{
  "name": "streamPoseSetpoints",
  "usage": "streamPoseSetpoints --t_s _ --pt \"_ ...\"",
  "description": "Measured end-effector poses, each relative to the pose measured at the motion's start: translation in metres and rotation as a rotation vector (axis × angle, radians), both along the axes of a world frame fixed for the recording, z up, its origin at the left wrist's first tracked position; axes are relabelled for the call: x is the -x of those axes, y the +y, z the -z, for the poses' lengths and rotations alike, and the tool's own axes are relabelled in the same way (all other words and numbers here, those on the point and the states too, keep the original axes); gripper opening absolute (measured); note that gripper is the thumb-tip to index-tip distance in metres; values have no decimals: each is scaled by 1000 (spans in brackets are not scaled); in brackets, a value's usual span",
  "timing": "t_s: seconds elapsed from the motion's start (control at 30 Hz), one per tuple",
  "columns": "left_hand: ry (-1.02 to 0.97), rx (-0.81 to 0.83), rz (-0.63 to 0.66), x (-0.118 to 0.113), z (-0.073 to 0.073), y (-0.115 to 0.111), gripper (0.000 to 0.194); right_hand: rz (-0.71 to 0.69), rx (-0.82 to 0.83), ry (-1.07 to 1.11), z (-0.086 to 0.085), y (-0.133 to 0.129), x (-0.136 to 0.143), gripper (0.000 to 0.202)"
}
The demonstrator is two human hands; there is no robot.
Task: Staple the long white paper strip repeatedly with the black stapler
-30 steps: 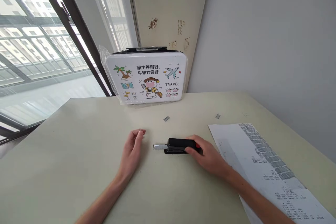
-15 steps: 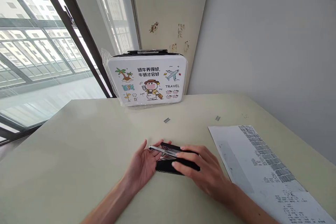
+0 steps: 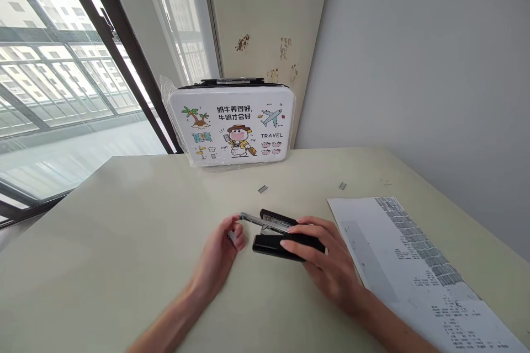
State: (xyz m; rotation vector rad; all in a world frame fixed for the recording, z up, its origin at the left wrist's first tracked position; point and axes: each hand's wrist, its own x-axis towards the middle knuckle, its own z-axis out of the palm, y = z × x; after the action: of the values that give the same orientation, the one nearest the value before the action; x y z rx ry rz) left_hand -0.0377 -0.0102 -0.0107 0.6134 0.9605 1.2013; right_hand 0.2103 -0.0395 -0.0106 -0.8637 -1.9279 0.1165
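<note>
A black stapler (image 3: 275, 247) is spread apart, its silver magazine rail pointing left between the black base and the top cover. My right hand (image 3: 331, 259) grips it by its right end. My left hand (image 3: 221, 251) is curled at the rail's left tip, with a small silvery piece (image 3: 231, 236), seemingly a staple strip, held in its fingers. The thumb and index finger are by the rail tip; whether they touch it is hard to tell.
Two small staple strips (image 3: 263, 189) (image 3: 343, 186) lie farther back on the pale table (image 3: 124, 220). A white case (image 3: 256, 127) with cartoon prints stands at the back. Printed paper (image 3: 385, 248) lies at the right, partly under my right forearm.
My left hand has gone from open palm under the stapler to curled fingers around the silvery piece. My right hand has moved the stapler slightly right and away from me.
</note>
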Motion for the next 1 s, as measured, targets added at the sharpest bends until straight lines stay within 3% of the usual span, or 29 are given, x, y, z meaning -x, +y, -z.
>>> streamPoseSetpoints --t_s 0.17,0.3,0.4,0.47,0.53,0.67,0.77,1.0 --pt "610 -273 62 1 -9 -11 51 3 91 144 3 8 1 53" --pt "681 -336 256 -4 -11 -17 56 3 98 152 3 9 1 45" --pt "630 -326 395 -5 -8 -19 58 -13 126 136 6 8 1 41" --pt "589 -299 416 -5 -6 -18 59 -13 162 144 8 9 1 36" --pt "477 -242 358 -4 -5 -15 55 17 227 164 8 12 1 29" --pt "-18 -7 186 -3 -5 -7 36 70 427 159 6 29 5 24" --pt "-302 140 131 -1 -6 -2 23 48 510 138 7 53 10 28" --pt "-464 225 106 1 -8 1 36 7 511 29 13 112 32 27"
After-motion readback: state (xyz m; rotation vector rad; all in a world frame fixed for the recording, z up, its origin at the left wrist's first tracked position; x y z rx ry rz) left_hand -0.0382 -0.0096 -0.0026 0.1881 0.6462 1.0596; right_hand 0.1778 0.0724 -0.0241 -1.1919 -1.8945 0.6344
